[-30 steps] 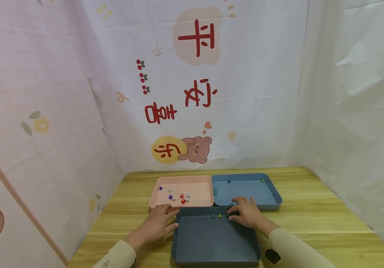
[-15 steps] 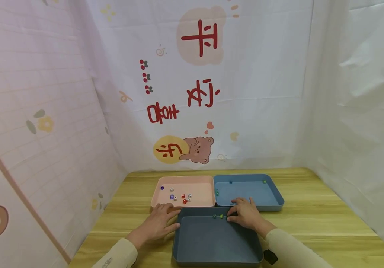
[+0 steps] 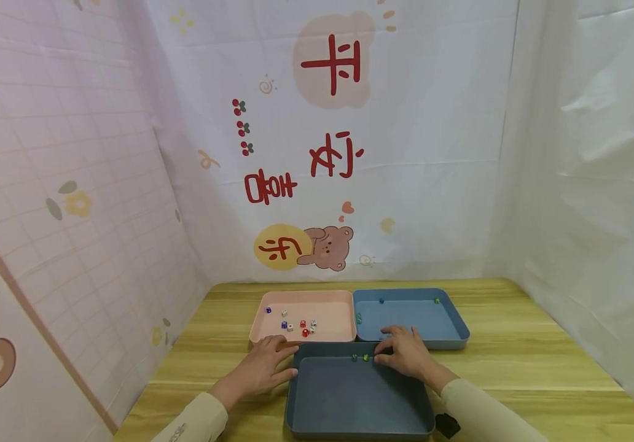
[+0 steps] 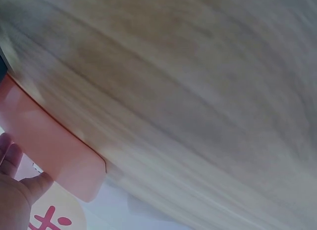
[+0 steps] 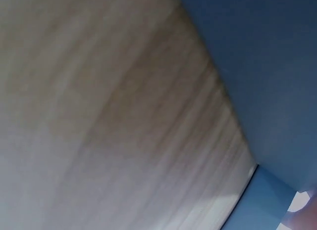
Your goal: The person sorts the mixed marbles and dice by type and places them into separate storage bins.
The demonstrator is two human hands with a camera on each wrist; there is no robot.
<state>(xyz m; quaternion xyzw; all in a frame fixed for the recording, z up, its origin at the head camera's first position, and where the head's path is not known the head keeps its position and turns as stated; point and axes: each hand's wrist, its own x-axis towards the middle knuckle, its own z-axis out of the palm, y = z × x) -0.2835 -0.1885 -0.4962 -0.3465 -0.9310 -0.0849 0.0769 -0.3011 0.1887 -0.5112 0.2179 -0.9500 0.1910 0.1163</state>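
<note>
Several small dice are spread over three shallow trays. My right hand (image 3: pixel 405 352) reaches over the back right of the dark grey-blue tray (image 3: pixel 358 423), its thumb and forefinger bent close together at the inner back wall. Whether a die is between those fingertips is too small to tell. Just left of them lie a green die (image 3: pixel 366 357) and a dark teal die (image 3: pixel 354 357). My left hand (image 3: pixel 262 368) rests at that tray's back left corner, fingers spread and touching nothing I can make out clearly. In the left wrist view, the hand (image 4: pixel 17 185) is beside the pink tray (image 4: pixel 54 136).
Behind, the pink tray (image 3: pixel 330 307) holds blue, white and red dice, such as a red die (image 3: pixel 305 333). Right of it, the blue tray (image 3: pixel 413 313) holds a few green and blue dice. Wooden tabletop (image 3: pixel 527 368) surrounds them; patterned cloth (image 3: pixel 427 184) hangs behind.
The head view has shifted slightly, moving the scene a little right in the picture. Both hands stay at nearly the same places by the dark tray, and the visible dice keep their positions.
</note>
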